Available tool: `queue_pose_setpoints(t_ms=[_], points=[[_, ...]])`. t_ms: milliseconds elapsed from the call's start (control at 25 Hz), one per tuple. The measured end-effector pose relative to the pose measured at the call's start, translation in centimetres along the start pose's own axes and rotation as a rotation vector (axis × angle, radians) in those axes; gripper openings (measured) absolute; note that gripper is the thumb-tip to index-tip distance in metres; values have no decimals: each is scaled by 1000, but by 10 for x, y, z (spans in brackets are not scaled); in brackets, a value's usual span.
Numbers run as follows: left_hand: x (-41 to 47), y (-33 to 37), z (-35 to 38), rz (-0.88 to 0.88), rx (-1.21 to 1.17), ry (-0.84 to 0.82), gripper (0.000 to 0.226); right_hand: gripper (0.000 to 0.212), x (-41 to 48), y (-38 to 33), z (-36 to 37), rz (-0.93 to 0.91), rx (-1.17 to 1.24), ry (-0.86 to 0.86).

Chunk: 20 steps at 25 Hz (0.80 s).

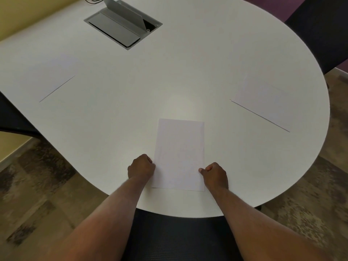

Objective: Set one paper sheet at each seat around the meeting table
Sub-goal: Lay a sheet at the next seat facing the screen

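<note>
Two bare forearms are reaching in from the bottom edge, crossing over a dark mesh chair (180, 236) tucked against the near rim of the white surface (169, 76). That rounded surface is filling most of the view, with a grey cable hatch (122, 25) sitting open near its far side and another dark chair (323, 31) standing at the far right. Three sheets are lying flat on it. One paper sheet (179, 155) is lying straight ahead at the near seat, its long sides running away from the person, its near edge close to the rim. A second sheet (263, 102) is resting well apart to the right, and a third sheet (56, 80) is lying well apart to the left, barely distinguishable from the white top. No writing or label is showing on any of them. The left hand (141, 166) is curling closed, pinching the near sheet's left edge. The right hand (215, 175) is likewise closing in a loose fist, thumb and forefinger gripping the right edge.
</note>
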State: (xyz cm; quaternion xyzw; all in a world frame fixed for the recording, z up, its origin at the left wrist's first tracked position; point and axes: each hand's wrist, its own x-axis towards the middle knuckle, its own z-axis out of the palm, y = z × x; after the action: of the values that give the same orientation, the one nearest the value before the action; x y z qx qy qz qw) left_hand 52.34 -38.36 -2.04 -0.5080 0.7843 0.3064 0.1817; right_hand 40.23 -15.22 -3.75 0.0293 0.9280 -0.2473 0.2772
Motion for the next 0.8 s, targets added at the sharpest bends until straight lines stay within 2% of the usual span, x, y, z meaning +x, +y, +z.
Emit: queue_pose_setpoints(t_ms=[160, 440, 560, 800], points=[[-10, 6, -6, 40, 42, 63, 10, 29, -6, 5, -16, -92, -24, -3], [-59, 38, -18, 301, 280, 195, 54, 69, -28, 4, -68, -340, -260, 22], [-83, 53, -19, 465, 408, 219, 63, 73, -39, 7, -94, -440, -365, 55], [-129, 109, -15, 699, 559, 252, 67, 75, -45, 21, -160, -526, -457, 97]])
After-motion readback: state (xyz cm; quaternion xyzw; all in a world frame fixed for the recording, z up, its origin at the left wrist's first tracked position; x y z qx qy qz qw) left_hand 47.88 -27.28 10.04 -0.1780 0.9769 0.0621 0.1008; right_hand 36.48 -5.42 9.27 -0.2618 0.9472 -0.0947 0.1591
